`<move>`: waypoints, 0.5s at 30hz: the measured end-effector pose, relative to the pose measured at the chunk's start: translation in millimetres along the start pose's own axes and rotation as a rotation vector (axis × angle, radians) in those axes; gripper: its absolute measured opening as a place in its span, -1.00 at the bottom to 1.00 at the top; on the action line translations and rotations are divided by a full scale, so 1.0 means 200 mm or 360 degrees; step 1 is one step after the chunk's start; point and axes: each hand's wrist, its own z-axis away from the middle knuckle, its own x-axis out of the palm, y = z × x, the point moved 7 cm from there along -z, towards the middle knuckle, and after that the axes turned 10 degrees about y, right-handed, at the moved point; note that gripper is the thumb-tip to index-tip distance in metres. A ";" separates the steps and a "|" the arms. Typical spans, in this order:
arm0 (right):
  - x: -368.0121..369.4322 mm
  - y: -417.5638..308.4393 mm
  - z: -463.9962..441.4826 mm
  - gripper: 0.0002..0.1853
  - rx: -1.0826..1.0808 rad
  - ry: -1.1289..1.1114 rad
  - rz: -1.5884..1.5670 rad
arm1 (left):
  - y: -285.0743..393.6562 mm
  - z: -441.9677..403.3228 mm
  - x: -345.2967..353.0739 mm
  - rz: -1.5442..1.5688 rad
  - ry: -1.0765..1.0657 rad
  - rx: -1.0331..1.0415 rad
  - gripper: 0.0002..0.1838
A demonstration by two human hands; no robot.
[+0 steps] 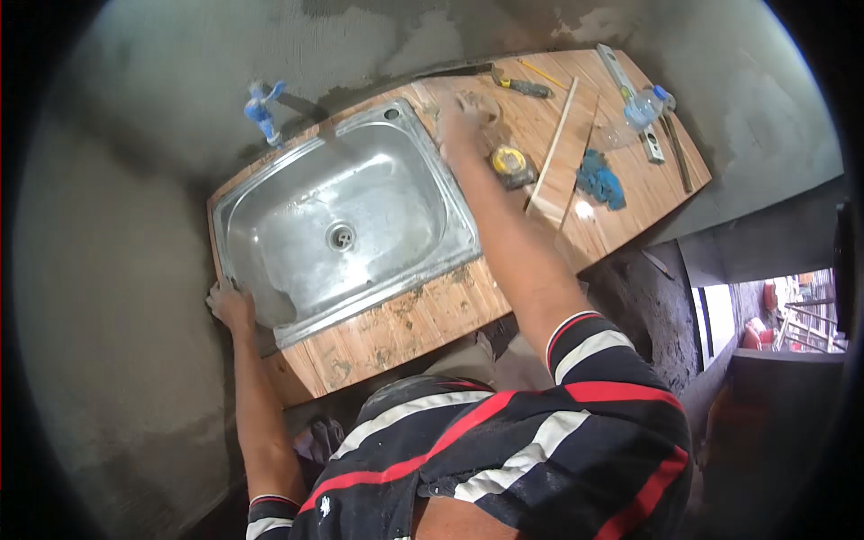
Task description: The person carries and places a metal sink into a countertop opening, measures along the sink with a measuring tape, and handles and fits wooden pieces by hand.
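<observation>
A stainless steel sink is set in a wood-look countertop. At its left front corner, my left hand grips the edge, thumb on the rim and fingers at the outer side. My right hand reaches past the sink's right back corner, over the countertop. Motion blurs its fingers, so whether it holds anything is unclear. Beside it lies a round pale thing that I cannot make out. A yellow and black tape measure sits close to my right forearm.
A blue tap juts from the wall behind the sink. On the right are a wooden strip, a blue cloth, a plastic bottle, a spirit level, a hammer, a dark-handled tool and a pencil.
</observation>
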 end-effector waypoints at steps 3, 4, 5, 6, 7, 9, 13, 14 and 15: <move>0.02 0.14 -0.05 -0.66 -0.0571 -0.0031 0.0228 | -0.02 -0.01 0.03 0.0001 0.0000 -0.0038 -0.48; 0.03 0.14 -0.06 -0.66 -0.0564 -0.0043 0.0213 | -0.02 -0.02 0.04 -0.0012 0.0012 -0.0045 -0.48; 0.05 0.15 -0.07 -0.65 -0.0533 -0.0106 0.0262 | -0.01 -0.03 0.04 -0.0003 0.0025 -0.0040 -0.48; 0.05 0.15 -0.06 -0.64 -0.0493 -0.0166 0.0323 | -0.02 -0.01 0.04 0.0003 0.0024 -0.0032 -0.48; 0.07 0.14 -0.07 -0.64 -0.0480 -0.0175 0.0323 | -0.03 0.00 0.04 -0.0010 0.0019 -0.0038 -0.48; 0.15 0.06 -0.09 -0.66 -0.0556 -0.0140 0.0459 | -0.01 0.00 0.04 -0.0001 0.0059 -0.0028 -0.47; 0.29 -0.01 -0.12 -0.67 -0.0581 -0.0306 0.0248 | -0.02 0.00 0.05 -0.0044 0.0048 -0.0121 -0.45; 0.28 0.11 -0.15 -0.67 -0.0601 -0.0287 0.0438 | -0.04 0.00 0.06 -0.0037 0.0042 -0.0113 -0.45; 0.29 0.15 -0.15 -0.68 -0.0628 -0.0266 0.0622 | -0.04 -0.02 0.07 -0.0025 0.0043 -0.0102 -0.45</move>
